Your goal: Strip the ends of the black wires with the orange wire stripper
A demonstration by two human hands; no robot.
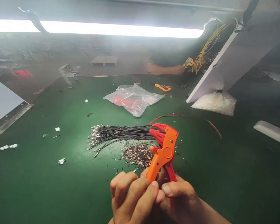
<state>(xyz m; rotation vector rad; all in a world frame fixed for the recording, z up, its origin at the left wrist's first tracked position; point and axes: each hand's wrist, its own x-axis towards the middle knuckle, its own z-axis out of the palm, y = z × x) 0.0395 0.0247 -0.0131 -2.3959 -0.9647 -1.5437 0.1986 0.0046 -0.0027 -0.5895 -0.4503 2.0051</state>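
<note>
An orange and red wire stripper [167, 152] stands upright in front of me, with its red jaws at the top pointing left. My left hand [133, 196] is closed, its fingertips at the lower end of the orange handle. Wrapped round the handles from the right is my right hand [183, 191], its thumb beside the red handle. Behind the jaws lies a bundle of black wires [123, 132] with metal ends at the left. A pile of short wire scraps [137, 154] sits just left of the tool. A thin red wire [184, 115] curves behind it.
Further back lie a clear plastic bag [133, 98] with red content and a yellow-orange hand tool [163, 87]. A white-filled bag [214, 103] rests by a slanted panel [212, 63] at right. Across the table another person's arm [165, 69] holds a yellow tool [188, 62].
</note>
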